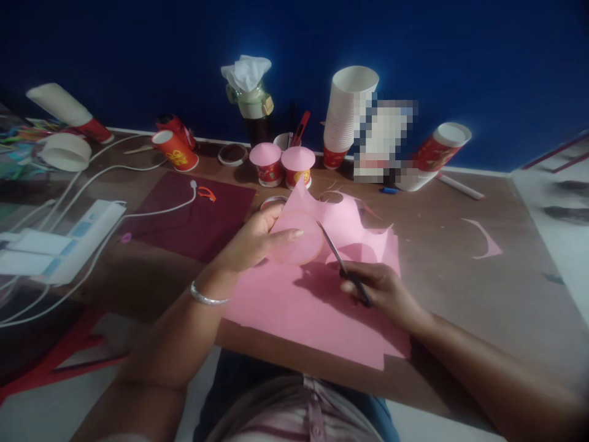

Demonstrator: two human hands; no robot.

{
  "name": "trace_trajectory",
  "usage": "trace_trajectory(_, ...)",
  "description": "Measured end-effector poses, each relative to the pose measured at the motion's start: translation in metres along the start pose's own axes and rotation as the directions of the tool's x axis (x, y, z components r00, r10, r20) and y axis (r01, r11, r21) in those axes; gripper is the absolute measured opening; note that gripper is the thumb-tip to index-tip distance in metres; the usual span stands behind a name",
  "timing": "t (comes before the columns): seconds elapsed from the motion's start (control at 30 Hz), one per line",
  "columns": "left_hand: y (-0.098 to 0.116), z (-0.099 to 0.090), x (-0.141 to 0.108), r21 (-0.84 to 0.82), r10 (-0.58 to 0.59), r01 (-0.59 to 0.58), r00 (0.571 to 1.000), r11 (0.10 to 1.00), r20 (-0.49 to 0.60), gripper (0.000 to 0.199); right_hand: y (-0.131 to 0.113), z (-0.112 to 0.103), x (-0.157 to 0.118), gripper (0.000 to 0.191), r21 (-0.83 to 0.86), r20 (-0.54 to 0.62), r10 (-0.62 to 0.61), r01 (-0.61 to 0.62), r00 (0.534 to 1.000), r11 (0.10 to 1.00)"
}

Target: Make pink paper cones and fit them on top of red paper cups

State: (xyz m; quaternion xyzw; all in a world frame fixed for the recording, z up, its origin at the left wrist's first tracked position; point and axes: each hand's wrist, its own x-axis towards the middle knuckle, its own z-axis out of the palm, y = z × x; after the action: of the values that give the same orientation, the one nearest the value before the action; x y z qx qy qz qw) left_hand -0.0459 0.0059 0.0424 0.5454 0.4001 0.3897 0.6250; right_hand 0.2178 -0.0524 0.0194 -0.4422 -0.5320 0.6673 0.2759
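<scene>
Pink paper [346, 215], one edge cut into curves and points, is held up above flat pink sheets [313, 307] on a brown table [442, 294], where a person in a striped top [285, 417] works with both hands. The left hand [257, 238], a silver bracelet [208, 296] at its wrist, pinches the paper over the left part of the sheets: thumb flat on top, inside a round outline, other fingers tucked behind and partly hidden. Over the right part of the sheets, the right hand [380, 285] has its fingers wrapped round the dark handles of scissors [339, 253], tips pointed at the outline's edge (from where I stand, I cannot tell whether the blades touch the paper). Just beyond the sheets, two cone-topped cups [298, 161] stand side by side; farther back are a tall stack of white cups [347, 116] and a bottle [254, 107] topped with crumpled tissue [247, 72]. Left of the sheets lies a maroon sheet [197, 215], with a white power strip [87, 242] farther left; to their right, well apart, rests a curved pink scrap [491, 244]
</scene>
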Motion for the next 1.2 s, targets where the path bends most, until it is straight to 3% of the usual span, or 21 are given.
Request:
trace_trajectory(0.63,-0.0031,0.0009,-0.0032,0.14,0.006,-0.009,1.0,0.99,0.019,0.042,0.0018,-0.0004,-0.0013,0.06,-0.044,-0.042,0.001,-0.003,0.999,0.999)
trace_trajectory(1.0,0.0025,0.0011,-0.003,0.032,0.005,-0.007,0.998,0.999,0.062,0.048,0.0033,-0.001,-0.0018,0.065,-0.017,-0.012,-0.001,0.001,1.0,1.0)
trace_trajectory(1.2,0.0047,-0.002,-0.004,0.109,-0.002,-0.003,0.999,0.994,0.045,0.051,0.0015,-0.0011,-0.001,0.063,-0.039,0.011,0.004,-0.003,1.0,0.999)
